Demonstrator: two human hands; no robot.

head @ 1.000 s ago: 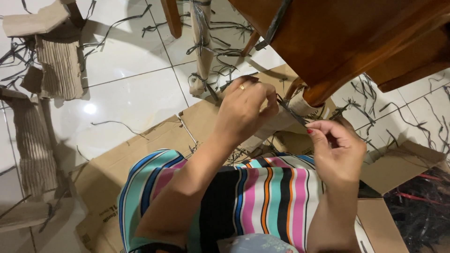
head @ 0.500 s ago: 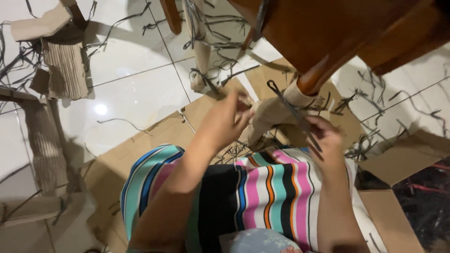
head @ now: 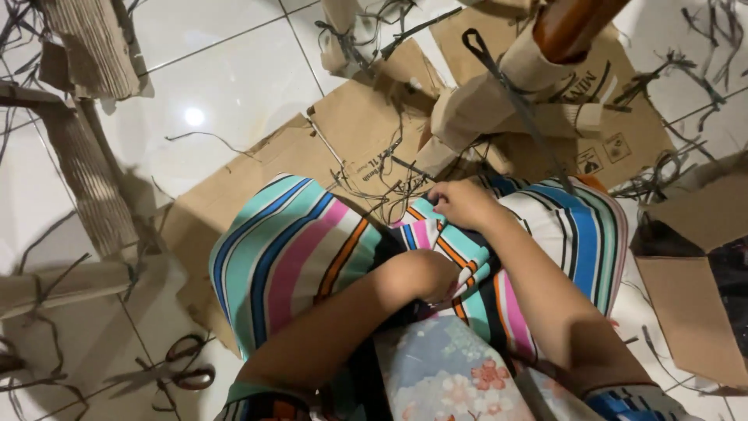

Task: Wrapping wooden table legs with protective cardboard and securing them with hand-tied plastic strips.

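My right hand (head: 461,204) rests on my lap with its fingers curled on the edge of the striped cloth (head: 296,249), next to a tangle of thin dark strips (head: 382,183). My left hand (head: 421,274) is pushed down into a fold of the same cloth between my knees, and its fingers are hidden. Just beyond my knees stands a wooden furniture leg (head: 573,23) wrapped in cardboard (head: 487,97). A dark plastic strap (head: 510,86) with a loop at its top hangs across the wrap. Neither hand touches it.
Flattened cardboard (head: 343,129) lies on the white tile floor (head: 202,70) under my knees. Corrugated cardboard pieces (head: 93,47) lie at the left, an open cardboard box (head: 693,304) at the right. Scissors (head: 185,366) lie at the lower left. Loose dark strips are scattered around.
Both hands have let go of the strap at the wrapped leg and dropped to my lap. The camera view has tilted downward.
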